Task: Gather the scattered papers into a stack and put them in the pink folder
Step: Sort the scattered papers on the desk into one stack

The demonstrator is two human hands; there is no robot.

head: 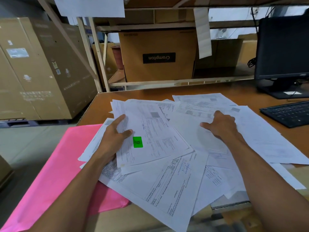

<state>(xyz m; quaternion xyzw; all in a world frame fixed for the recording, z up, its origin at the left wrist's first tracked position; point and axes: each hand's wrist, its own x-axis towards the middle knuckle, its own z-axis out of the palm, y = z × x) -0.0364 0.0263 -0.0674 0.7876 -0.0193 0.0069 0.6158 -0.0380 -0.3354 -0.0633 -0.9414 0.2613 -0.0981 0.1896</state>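
Left hand (112,141) palm-down on left side of scattered papers (167,164), thumb over and fingers under a printed sheet (150,131) with green sticker (138,142); grip pinching that sheet. Right hand (220,126) flat, fingers curled on upper right sheets, grip released, grasping nothing. Pink folder (55,173) closed, at left edge of bench (242,94), partly under the papers, overhanging the edge.

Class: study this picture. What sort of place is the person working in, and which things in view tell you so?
Probably a warehouse or stockroom office. Large cardboard boxes stand on the floor, another box sits on metal shelving, and the desk holds a monitor, a keyboard and invoice-like papers.
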